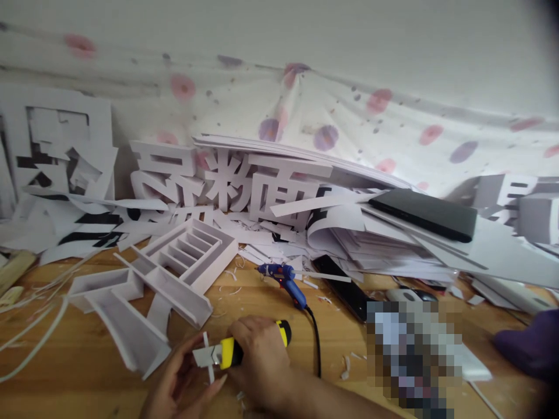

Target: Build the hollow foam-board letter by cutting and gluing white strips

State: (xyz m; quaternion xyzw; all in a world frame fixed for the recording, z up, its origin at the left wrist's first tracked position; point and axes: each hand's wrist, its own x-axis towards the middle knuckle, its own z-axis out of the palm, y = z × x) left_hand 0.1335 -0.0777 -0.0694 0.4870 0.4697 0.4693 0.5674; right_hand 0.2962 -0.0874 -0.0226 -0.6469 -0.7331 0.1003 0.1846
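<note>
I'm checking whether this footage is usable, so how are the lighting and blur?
Head view: muted, greyish light; head view: right edge darkens to black; head view: a pixelated patch hides part of the table; head view: fine detail looks soft, though the yellow knife stays readable.

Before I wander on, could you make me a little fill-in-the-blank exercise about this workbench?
The right hand grips a cutter coloured black and ____.
The left hand holds a thin strip coloured ____.
In the picture, the black phone lies to the ____ of the glue gun.

Missing words: yellow; white; right.
</note>
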